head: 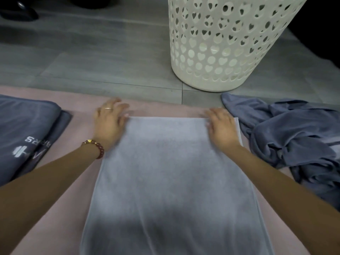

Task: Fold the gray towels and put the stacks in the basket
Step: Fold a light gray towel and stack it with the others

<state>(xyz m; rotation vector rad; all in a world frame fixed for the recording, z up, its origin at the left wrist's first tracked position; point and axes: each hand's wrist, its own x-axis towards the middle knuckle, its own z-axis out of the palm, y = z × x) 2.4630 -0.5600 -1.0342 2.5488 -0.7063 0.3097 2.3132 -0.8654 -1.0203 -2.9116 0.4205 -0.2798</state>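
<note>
Towel (pixel 171 172) — left hand (pixel 108 122), right hand (pixel 221 126) flat at corners

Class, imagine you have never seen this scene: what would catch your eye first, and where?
A pale gray towel lies flat in the middle, the left hand and right hand resting at its far corners. Behind it, to the right, a white basket with heart-shaped holes stands on the floor.

Hands (pixel 108 124) (pixel 222 129) seemingly flat at far corners of gray towel (pixel 171 172)
</note>
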